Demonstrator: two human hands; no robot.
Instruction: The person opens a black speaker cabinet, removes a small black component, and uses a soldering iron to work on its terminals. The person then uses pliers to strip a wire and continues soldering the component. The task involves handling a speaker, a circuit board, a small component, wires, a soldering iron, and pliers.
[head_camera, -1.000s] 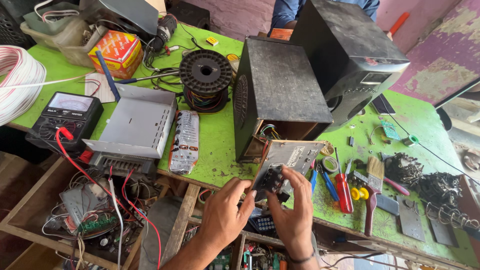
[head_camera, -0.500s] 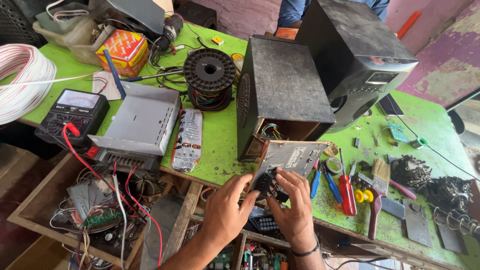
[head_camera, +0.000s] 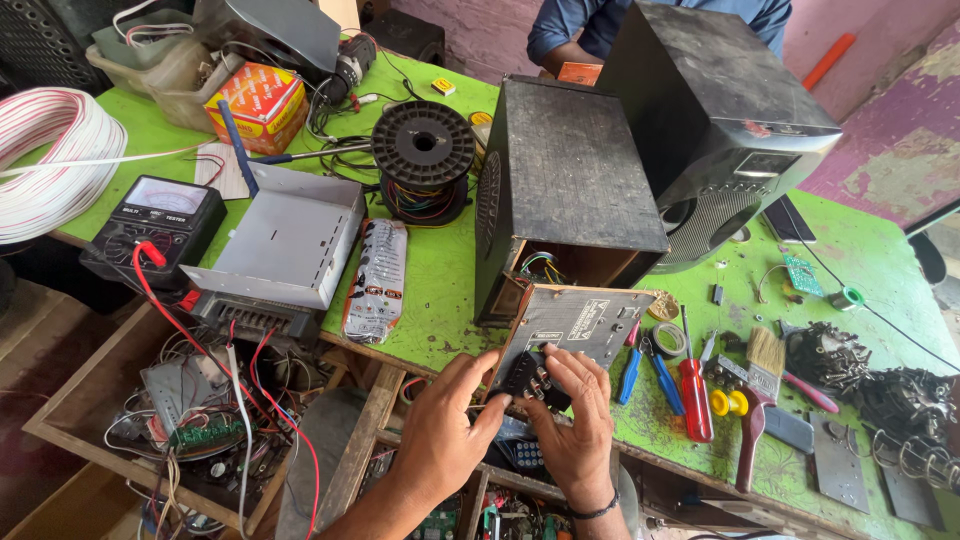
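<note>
My left hand (head_camera: 448, 425) and my right hand (head_camera: 577, 420) meet at the near edge of a green workbench (head_camera: 440, 275). Together they grip a small black connector block (head_camera: 528, 377) with a row of round terminals. The block sits on the lower corner of a grey back panel (head_camera: 580, 322) that leans out of an open black speaker box (head_camera: 560, 190). Coloured wires show inside the box opening. Fingers cover part of the block.
Right of the panel lie a blue-handled plier, a red screwdriver (head_camera: 692, 385), a paintbrush (head_camera: 760, 400) and metal scraps. Left sit a grey metal chassis (head_camera: 285, 245), a black multimeter (head_camera: 155, 225), a wire spool (head_camera: 425, 165) and a white cable coil (head_camera: 45, 160). Another person sits at the far side.
Both hands stay on the connector block at the panel's corner, the fingers shifting slightly. The camera view has drifted a little.
</note>
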